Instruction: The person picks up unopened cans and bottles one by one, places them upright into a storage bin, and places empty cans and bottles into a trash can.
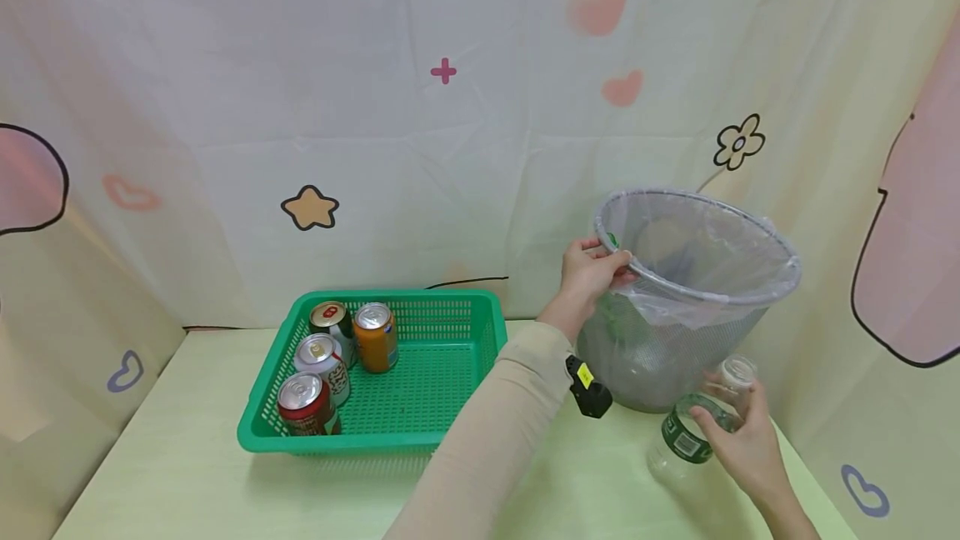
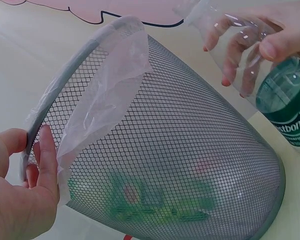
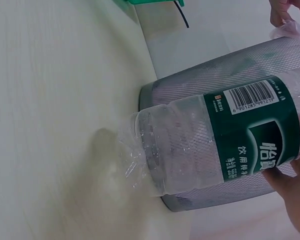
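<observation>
At the rim of a grey mesh wastebasket (image 1: 645, 357), my left hand (image 1: 588, 280) pinches the edge between thumb and fingers. A thin see-through bag (image 2: 107, 95) lines the basket and is folded over its rim. My right hand (image 1: 753, 448) grips a clear plastic water bottle (image 1: 686, 436) with a green label, in front of the basket's lower right side. The bottle is tilted, its neck toward the upper right in the head view. Through the mesh in the left wrist view, blurred green and clear things (image 2: 160, 195) show inside the basket.
Left of the basket stands a green plastic tray basket (image 1: 420, 442). Several drink cans stand in its left part, among them an orange can (image 1: 377, 340) and a dark red can (image 1: 306, 407). A patterned cloth (image 1: 420, 148) hangs behind the pale table (image 1: 187, 473).
</observation>
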A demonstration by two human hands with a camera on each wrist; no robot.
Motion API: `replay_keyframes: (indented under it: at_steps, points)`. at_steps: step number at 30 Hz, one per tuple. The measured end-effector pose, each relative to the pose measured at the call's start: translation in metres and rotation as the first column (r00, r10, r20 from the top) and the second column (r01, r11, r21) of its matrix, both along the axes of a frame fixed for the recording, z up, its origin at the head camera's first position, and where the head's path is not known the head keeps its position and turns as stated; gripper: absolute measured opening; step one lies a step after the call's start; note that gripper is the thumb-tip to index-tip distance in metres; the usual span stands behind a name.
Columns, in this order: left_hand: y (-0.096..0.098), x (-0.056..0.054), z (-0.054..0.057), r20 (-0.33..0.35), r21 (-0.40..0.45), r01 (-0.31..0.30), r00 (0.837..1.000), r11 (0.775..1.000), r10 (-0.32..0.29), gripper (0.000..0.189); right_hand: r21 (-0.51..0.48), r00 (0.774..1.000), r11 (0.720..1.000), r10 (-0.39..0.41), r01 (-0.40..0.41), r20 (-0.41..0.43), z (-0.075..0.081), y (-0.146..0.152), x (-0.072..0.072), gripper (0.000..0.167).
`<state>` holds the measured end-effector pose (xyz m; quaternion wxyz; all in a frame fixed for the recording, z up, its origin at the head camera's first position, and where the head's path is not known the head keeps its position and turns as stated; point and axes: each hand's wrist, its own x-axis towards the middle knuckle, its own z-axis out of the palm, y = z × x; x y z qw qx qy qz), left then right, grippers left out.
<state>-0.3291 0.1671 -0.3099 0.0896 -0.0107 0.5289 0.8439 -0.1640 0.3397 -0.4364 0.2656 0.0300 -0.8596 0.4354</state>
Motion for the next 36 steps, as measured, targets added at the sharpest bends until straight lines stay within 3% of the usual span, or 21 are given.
replay_keyframes:
  at_steps: [5,13,24,36]
  points:
    - [-0.001,0.0,0.0,0.003,0.002,0.006,1.0,1.0,-0.006,0.037,0.008,0.999,1.0,0.019,-0.019,-0.03,0.011,0.009,-0.002,0.072]
    - [0.0,0.001,0.0,0.005,-0.008,0.006,1.0,1.0,-0.006,0.037,0.03,0.991,0.996,0.085,-0.083,-0.1,0.041,0.027,-0.003,0.071]
    - [0.001,-0.003,-0.002,0.006,0.013,0.004,1.0,1.0,-0.004,0.037,0.105,0.989,0.993,0.076,-0.062,-0.131,0.083,0.048,-0.008,0.076]
    - [0.001,-0.002,-0.001,0.013,0.004,0.0,1.0,1.0,0.0,0.038,0.187,0.989,0.982,0.056,-0.03,-0.139,0.116,0.06,-0.012,0.073]
